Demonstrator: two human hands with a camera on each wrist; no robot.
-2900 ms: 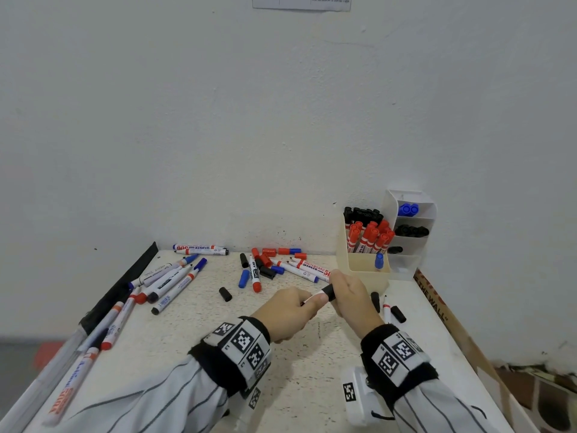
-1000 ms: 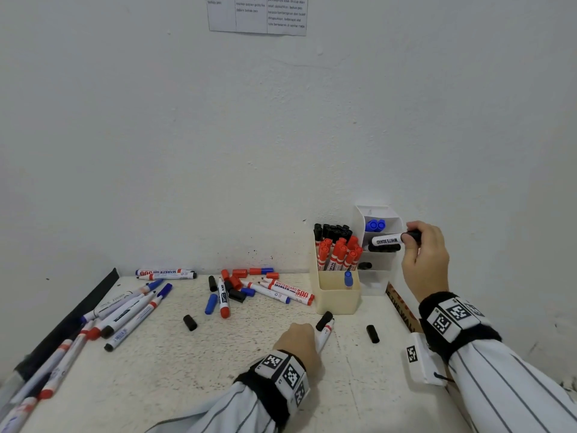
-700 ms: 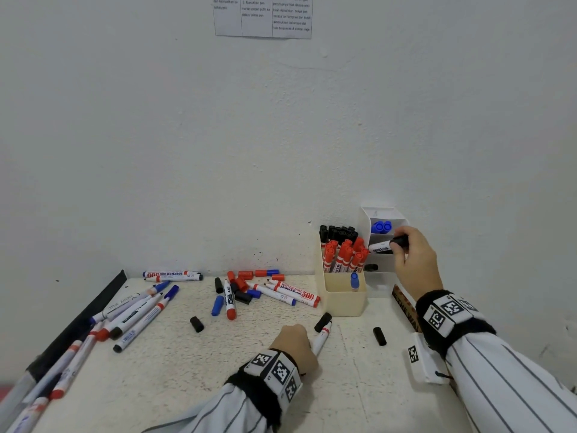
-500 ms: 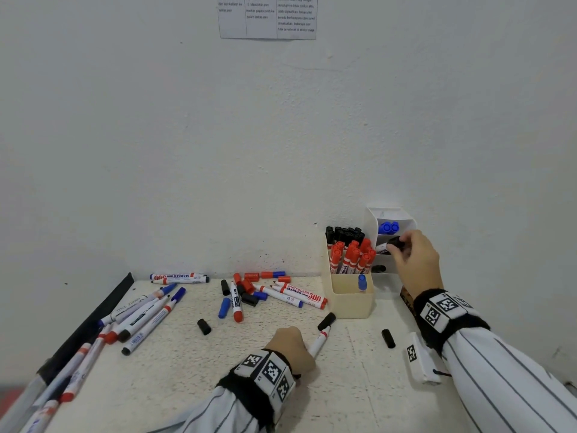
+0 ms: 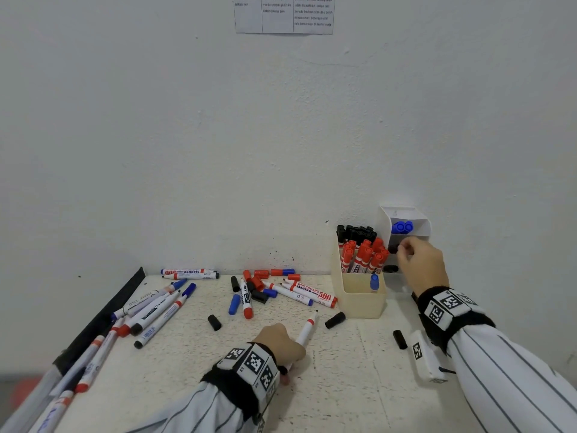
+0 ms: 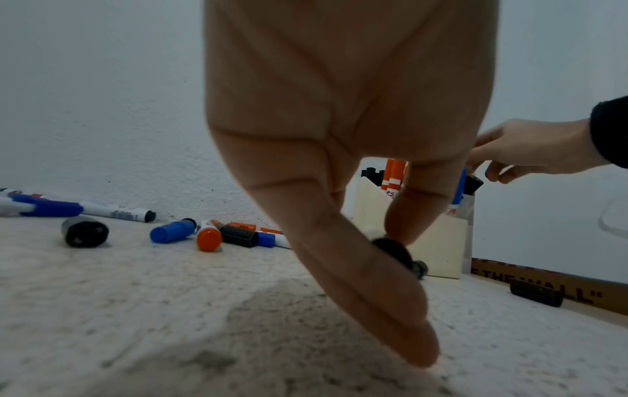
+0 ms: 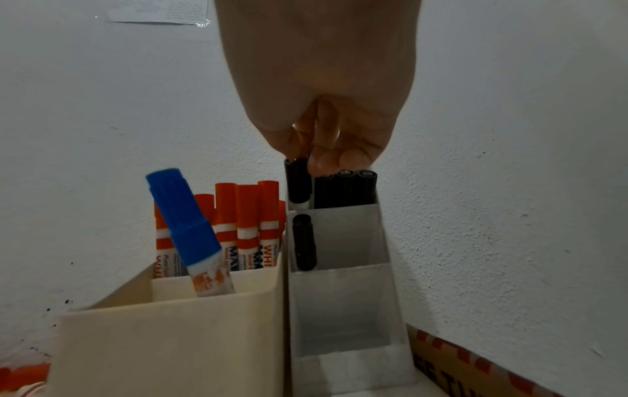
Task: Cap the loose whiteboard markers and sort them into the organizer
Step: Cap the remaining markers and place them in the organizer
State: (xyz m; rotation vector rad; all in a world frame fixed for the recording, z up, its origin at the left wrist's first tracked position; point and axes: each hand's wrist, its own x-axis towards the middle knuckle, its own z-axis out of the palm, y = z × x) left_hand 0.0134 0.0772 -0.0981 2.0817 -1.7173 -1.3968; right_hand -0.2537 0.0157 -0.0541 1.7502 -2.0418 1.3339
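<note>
1. A black-capped marker (image 7: 298, 185) is stood in the second slot from the top of the white tiered organizer (image 7: 343, 282), next to other black markers (image 7: 345, 189). Its cap end is touched by the fingertips (image 7: 334, 159) of the right hand (image 5: 421, 264). It cannot be told if the grip is pinched on the cap or let go.
2. An uncapped marker with a red band (image 5: 306, 331) is held in the grip of the left hand (image 5: 279, 346), low over the desk (image 5: 343, 385). Its bare tip is pointed toward the cream box (image 5: 359, 295).
3. A loose black cap (image 5: 335, 320) is seen just beside that tip, on the desk.
4. Red-capped markers (image 5: 362, 254) are stood in the cream box, with black ones behind them and one blue-capped marker (image 7: 183, 223) leaned in the front part.
5. Blue caps (image 5: 402, 227) are seen in the top slot of the white organizer. One black marker (image 7: 304, 243) is seen in the slot under the hand.
6. More markers and caps (image 5: 265, 289) are scattered by the wall. A row of markers (image 5: 150, 310) is laid at the left side. Two more black caps (image 5: 214, 322) (image 5: 399, 339) are on the desk.
</note>
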